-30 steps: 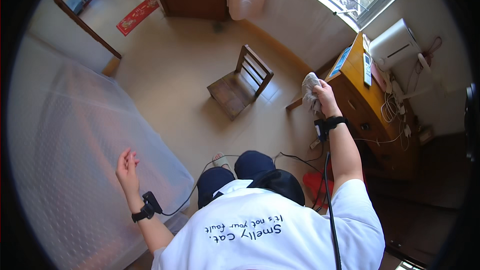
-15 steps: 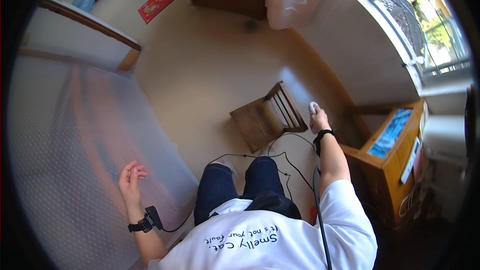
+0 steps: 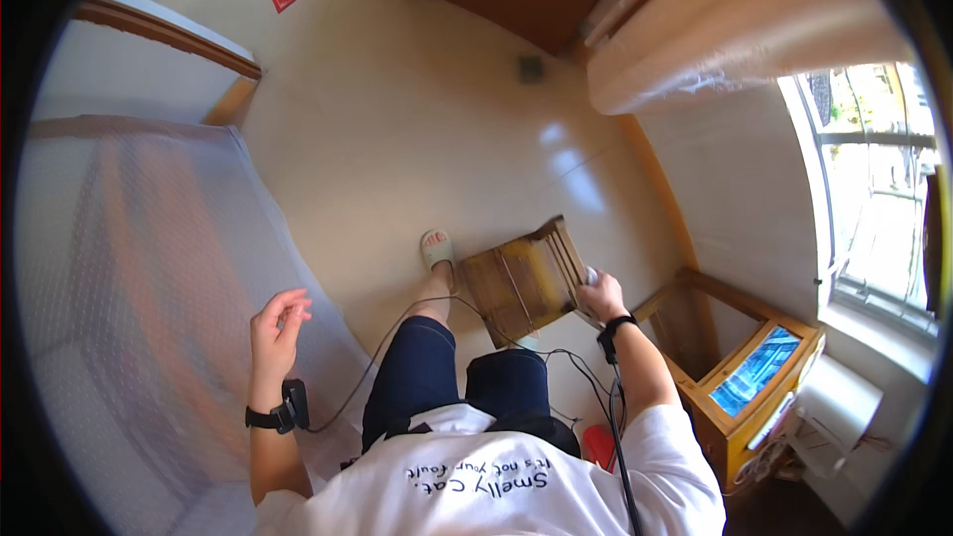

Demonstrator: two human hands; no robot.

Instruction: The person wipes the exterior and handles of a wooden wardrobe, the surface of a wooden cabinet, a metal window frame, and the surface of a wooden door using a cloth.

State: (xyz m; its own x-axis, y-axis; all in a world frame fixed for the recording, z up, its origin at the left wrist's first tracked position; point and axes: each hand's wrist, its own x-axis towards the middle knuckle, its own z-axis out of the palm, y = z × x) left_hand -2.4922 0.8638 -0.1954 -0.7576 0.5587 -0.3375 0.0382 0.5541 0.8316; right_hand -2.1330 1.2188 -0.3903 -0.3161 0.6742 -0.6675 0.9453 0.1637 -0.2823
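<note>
A: Quick Q: what's the step rn?
B: Prob working the chair [image 3: 511,283] over at its back w/ a cloth [image 3: 592,276]. That's my read, FYI.
A: Where's the right hand [image 3: 603,296]?
B: At the near end of the chair's backrest, fingers curled tight on the cloth. Only a pale bit pokes out past the fist, so can't tell how it's folded, or if it's pressed on the wood or just beside it.
A: & the left hand [image 3: 278,337]?
B: Nothing in it. Fingers loosely bent, off to the side by the plastic sheet [image 3: 169,238]. Well apart from the chair.
A: Chair pos?
B: On the floor [image 3: 397,159], just ahead of the knees, seat toward the left, slatted back toward the right. Desk [image 3: 730,452] is further right.
A: So what's the next move call for?
B: IMO: firm hold on the cloth, steady contact along the rail, knuckles clear of the slats. Left hand's free, so it could brace the seat if the chair slides.
A: Any risk?
B: The cable [image 3: 623,471] by the right arm, maybe. Could snag on a long reach.
</note>
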